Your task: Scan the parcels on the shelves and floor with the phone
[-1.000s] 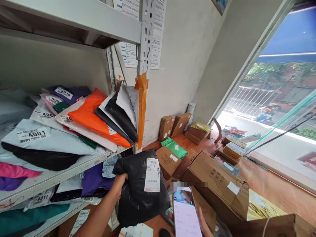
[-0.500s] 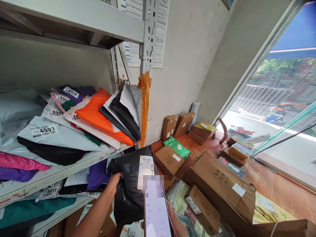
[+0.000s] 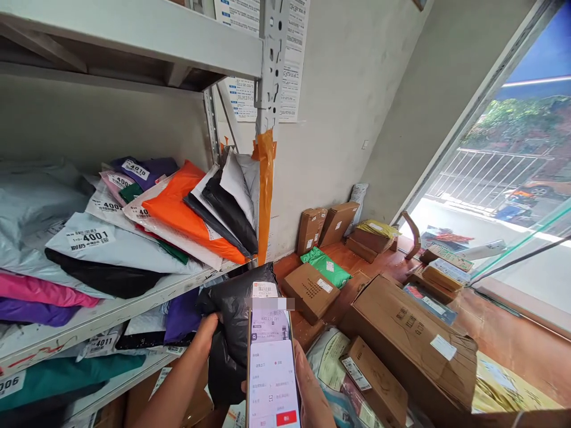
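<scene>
My left hand [image 3: 209, 333] grips the left edge of a black plastic mailer bag [image 3: 229, 297], fingers closed on it. A white shipping label [image 3: 263, 289] is stuck on the bag's upper right. In front of that label, my right hand [image 3: 307, 380] holds a smartphone [image 3: 272, 374] upright, its thumb side along the phone's right edge. On the screen are a camera picture of the label at the top, a form below and a red button at the bottom. The phone covers the lower part of the label and some of the bag.
Metal shelving [image 3: 178, 285] at left carries several mailers, among them an orange mailer [image 3: 190, 208] and a white mailer marked 4001 [image 3: 116, 244]. Cardboard boxes lie on the floor at right, including a large carton [image 3: 414, 333] and a small box [image 3: 375, 374]. A green parcel [image 3: 328, 267] lies beyond.
The phone has moved left and up, covering more of the label. Its screen now shows a label picture and a form with a red button. The left hand keeps its hold on the bag.
</scene>
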The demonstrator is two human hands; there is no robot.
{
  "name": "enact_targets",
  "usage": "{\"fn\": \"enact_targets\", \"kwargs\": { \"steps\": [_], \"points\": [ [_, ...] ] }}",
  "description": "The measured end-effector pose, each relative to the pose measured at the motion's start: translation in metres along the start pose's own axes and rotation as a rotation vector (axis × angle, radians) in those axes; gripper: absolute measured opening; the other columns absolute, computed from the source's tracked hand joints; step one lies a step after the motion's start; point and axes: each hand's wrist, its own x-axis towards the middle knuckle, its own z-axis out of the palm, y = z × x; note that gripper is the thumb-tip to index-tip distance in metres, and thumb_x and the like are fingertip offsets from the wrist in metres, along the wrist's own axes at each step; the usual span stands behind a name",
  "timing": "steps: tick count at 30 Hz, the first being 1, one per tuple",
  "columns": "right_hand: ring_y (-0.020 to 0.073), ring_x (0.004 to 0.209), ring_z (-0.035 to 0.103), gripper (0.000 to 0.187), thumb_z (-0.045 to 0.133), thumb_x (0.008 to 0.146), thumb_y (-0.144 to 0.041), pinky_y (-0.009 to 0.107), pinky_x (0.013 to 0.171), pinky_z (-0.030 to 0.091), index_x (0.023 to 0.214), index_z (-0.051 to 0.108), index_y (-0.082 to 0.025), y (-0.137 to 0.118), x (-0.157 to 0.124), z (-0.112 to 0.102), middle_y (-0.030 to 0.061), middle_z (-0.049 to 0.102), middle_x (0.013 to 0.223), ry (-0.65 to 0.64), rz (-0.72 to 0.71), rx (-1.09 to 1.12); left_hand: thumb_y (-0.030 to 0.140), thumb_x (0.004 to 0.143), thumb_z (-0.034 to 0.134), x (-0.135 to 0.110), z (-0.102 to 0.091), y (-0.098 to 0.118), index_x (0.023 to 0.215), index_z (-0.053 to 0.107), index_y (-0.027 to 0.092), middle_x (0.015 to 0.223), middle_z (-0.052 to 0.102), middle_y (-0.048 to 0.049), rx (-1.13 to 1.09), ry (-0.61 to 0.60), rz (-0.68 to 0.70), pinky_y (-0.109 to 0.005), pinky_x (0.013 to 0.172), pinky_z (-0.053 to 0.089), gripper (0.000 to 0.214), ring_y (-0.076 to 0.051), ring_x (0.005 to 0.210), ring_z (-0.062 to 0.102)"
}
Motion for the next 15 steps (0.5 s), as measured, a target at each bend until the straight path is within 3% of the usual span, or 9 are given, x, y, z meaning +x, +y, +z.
{"fn": "enact_targets", "kwargs": {
  "steps": [3,10,15],
  "points": [
    [0.0316,0.075,0.072,0.103,0.075,0.056,-0.067,0.037,0.061,0.053,0.132,0.028,-0.016,0.0,0.0014,-0.0002,0.0093,0.076,0.091,-0.013,-0.002,0.026,0.006,0.057,0.063,0.0025,-0.0024,0.0,0.077,0.066,0.016,0.059,0.066,-0.0024,0.009,-0.016,-0.025,-0.039,0.06,0.058,0.022,-0.028,0.065,0.068],
    [0.0309,0.087,0.071,0.082,0.071,0.061,-0.068,0.034,0.059,0.053,0.121,0.04,-0.021,-0.0005,0.0007,0.0007,0.0092,0.074,0.102,-0.048,-0.01,0.011,0.004,0.056,0.064,0.0063,-0.0066,0.0016,0.08,0.066,0.016,0.061,0.067,-0.0024,0.018,-0.04,-0.057,-0.04,0.061,0.058,0.027,-0.028,0.065,0.068],
    [0.0329,0.103,0.067,0.092,0.077,0.053,-0.067,0.033,0.062,0.054,0.126,0.04,-0.023,-0.0077,-0.0067,0.0079,0.009,0.071,0.114,0.033,0.016,0.032,0.002,0.055,0.062,0.0066,-0.0063,0.0021,0.076,0.066,0.016,0.06,0.067,-0.002,0.008,-0.018,-0.039,-0.041,0.063,0.058,0.026,-0.029,0.067,0.068]
  ]
}}
